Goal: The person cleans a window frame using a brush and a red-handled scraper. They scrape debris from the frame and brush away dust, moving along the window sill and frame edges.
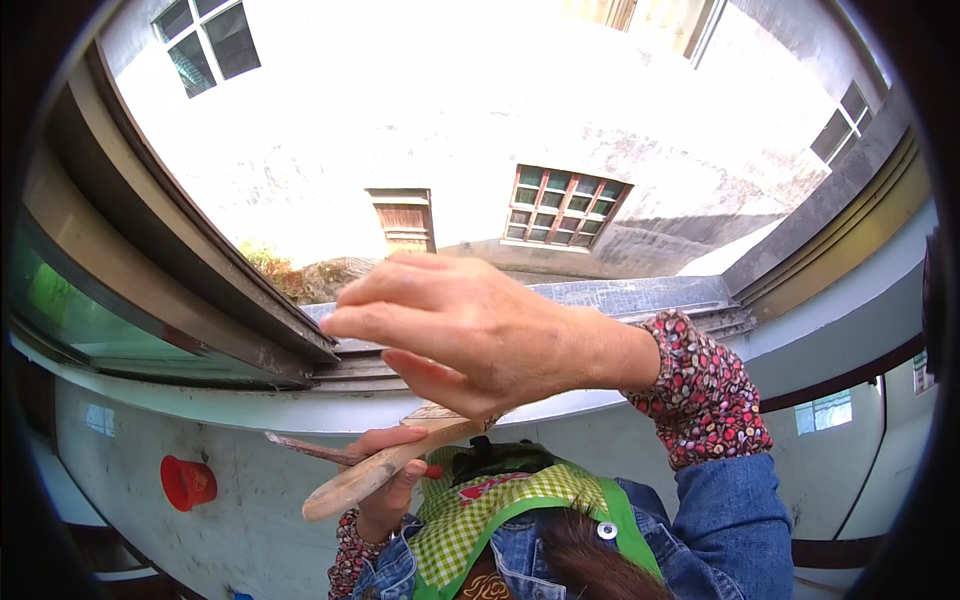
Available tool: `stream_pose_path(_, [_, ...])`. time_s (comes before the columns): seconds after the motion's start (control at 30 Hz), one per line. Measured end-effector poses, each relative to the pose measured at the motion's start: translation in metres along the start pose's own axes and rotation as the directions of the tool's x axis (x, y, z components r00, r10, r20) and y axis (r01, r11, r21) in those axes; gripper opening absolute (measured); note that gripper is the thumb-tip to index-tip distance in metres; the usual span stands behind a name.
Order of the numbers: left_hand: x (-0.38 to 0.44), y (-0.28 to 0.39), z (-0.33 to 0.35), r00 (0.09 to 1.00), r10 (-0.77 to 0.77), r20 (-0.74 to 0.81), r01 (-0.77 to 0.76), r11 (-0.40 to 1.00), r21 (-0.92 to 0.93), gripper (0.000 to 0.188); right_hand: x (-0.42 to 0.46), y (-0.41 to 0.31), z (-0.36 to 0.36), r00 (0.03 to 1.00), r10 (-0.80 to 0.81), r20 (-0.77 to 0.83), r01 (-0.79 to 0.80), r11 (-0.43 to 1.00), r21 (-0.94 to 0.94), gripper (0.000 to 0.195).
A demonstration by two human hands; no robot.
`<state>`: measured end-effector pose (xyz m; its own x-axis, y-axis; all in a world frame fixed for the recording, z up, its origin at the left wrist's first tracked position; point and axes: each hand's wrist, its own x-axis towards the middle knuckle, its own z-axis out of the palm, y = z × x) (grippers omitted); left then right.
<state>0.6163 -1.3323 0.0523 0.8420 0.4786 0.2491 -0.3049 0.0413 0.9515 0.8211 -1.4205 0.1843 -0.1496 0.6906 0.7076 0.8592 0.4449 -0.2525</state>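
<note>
My right hand is raised before the window, back facing up and fingers apart. No object shows in it, though its palm is hidden. Lower down, my left hand grips a wooden-handled tool near my chest. The handle's rounded end points down and left. A flat wooden part of it runs up behind my right hand, so its far end is hidden. A thin, dark stick also sticks out leftwards from my left hand. Beside my left fingers is a small red tip; what it belongs to is unclear.
Beyond my hands lies a window sill with sliding tracks. A brown window frame with glass stands at left. A red bucket is on the floor below left. Outside rises a pale wall.
</note>
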Motion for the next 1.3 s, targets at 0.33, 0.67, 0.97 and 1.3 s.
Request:
stream_pose_path(0.33, [0.019, -0.002, 0.033, 1.0, -0.017, -0.015, 0.017, 1.0, 0.012, 0.036, -0.089, -0.051, 0.032, 0.956, 0.292, 0.029, -0.284, 0.894, 0.348, 0.079])
stream_pose_path(0.67, [0.02, 0.016, 0.001, 0.983, 0.128, -0.133, -0.131, 0.991, -0.008, 0.031, -0.102, -0.023, 0.002, 0.664, 0.739, 0.113, -0.569, 0.401, 0.718, 0.02])
stream_pose_path(0.97, [0.003, -0.013, -0.026, 0.879, 0.151, -0.452, -0.144, 0.988, 0.051, 0.033, 0.012, 0.007, 0.072, 0.854, 0.475, -0.211, -0.277, 0.759, 0.589, 0.015])
stream_pose_path(1.3, [0.026, -0.042, -0.04, 0.811, 0.358, -0.462, -0.265, 0.93, 0.255, 0.033, -0.019, 0.05, 0.067, 0.758, 0.618, 0.208, -0.569, 0.472, 0.673, 0.017])
